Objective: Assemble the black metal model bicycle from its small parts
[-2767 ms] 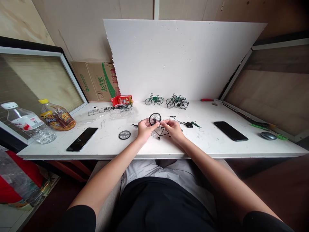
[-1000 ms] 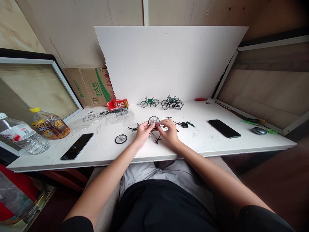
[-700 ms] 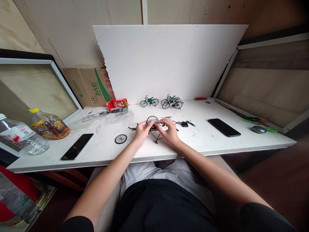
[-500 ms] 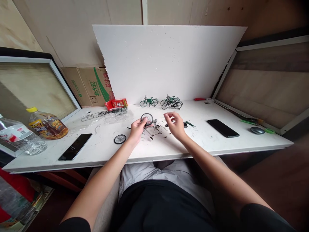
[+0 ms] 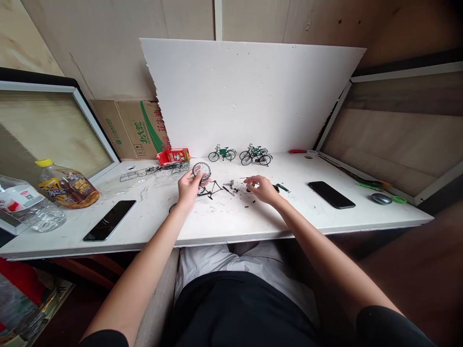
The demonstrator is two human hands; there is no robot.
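Observation:
My left hand (image 5: 188, 186) is closed on a small model bicycle frame (image 5: 211, 188) with one spoked wheel (image 5: 201, 170) fitted, holding it up over the white table (image 5: 224, 219). A loose second wheel lies mostly hidden behind my left wrist. My right hand (image 5: 263, 188) hovers low over small black loose parts (image 5: 249, 198) scattered on the table, with fingers curled in a pinch; whether it holds anything is too small to make out.
Finished green model bicycles (image 5: 222, 153) (image 5: 256, 155) stand at the back before a white board (image 5: 249, 91). Phones lie at left (image 5: 109, 220) and right (image 5: 331, 194). Bottles (image 5: 67, 185) (image 5: 25, 207), a red packet (image 5: 172, 156), wire part frames (image 5: 155, 170), a mouse (image 5: 381, 198) and a cardboard box (image 5: 132, 127) ring the table.
My hands have parted. The left hand carried the frame with its wheel to the left and back; the right hand let go and moved right, down to the loose parts.

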